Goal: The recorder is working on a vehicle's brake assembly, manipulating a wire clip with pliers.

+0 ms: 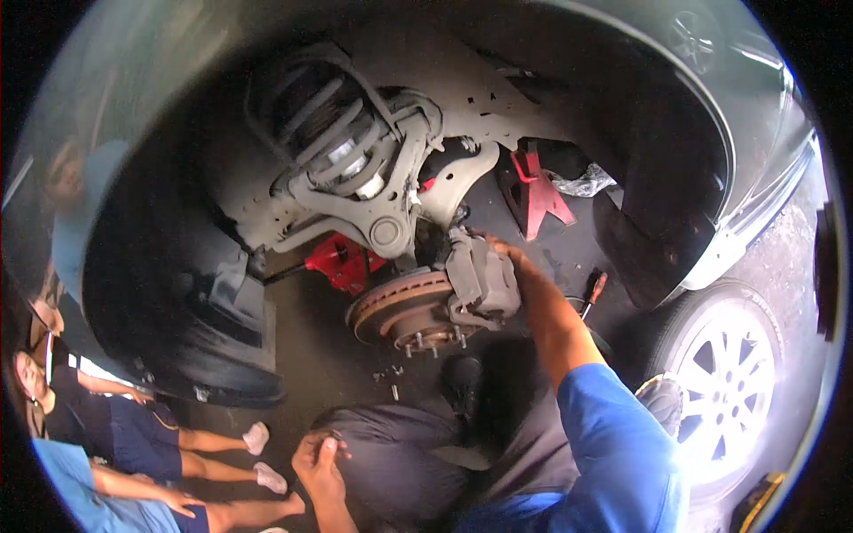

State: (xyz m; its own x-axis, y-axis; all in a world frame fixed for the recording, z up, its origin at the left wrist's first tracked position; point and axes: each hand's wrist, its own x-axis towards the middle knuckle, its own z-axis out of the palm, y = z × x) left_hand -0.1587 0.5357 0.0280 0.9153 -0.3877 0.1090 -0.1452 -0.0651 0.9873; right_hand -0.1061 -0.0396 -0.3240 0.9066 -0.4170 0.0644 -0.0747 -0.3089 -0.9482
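My right hand (505, 248) reaches to the back of the grey brake caliper (481, 278), its fingers curled against the caliper's upper rear side and partly hidden by it. The caliper sits over the right side of a rusty brake disc (400, 306), whose wheel studs point toward me. Above my left thigh, my left hand (322, 466) is closed, thumb and fingers pinched together. A small dark thing shows at its fingertips, too small to name. Beyond the disc are the suspension arm (384, 233) and a coil spring (342, 153).
Red jack stands (538, 197) (342, 264) stand under the car. A removed wheel (724, 382) lies at right, near a screwdriver (595, 291) with an orange-red handle. Small metal parts (394, 389) lie on the floor. Two people (133, 431) are at lower left; the fender (711, 107) arches overhead.
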